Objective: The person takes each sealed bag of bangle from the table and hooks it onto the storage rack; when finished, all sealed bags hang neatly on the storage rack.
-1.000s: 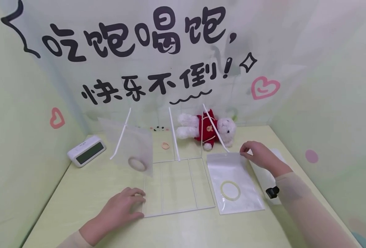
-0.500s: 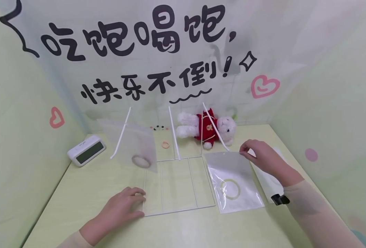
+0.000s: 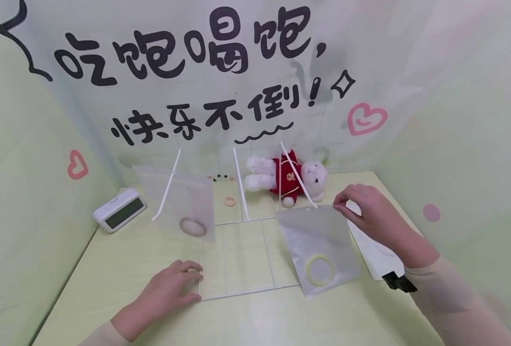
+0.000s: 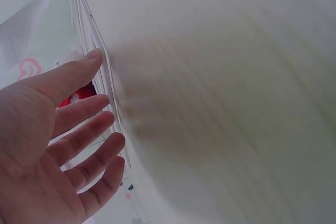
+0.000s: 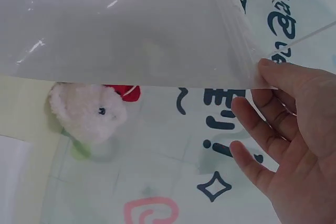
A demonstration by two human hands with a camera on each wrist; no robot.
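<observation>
"While you had the pouch up, what mattered?"

"A steady pinch, I judged. My right hand gripped one corner between thumb and fingertip; the pouch hung to that hand's left, a yellow-green ring low in it. Just beside its top edge was the tip of the rack's nearest prong, so, if hanging was the step, I needed to guide the edge there gently."

"And the left?"

"My left hand held nothing, its relaxed fingertips at the rack's side wire. Bracing there would likely have stopped the base sliding."

"What did the wrist views add?"

"The left wrist showed my palm and loosely bent fingers, where the head view gave their backs; I couldn't tell whether they pressed. The right wrist showed my spare fingers free of the pouch, but no clear ring; the head view had that."
</observation>
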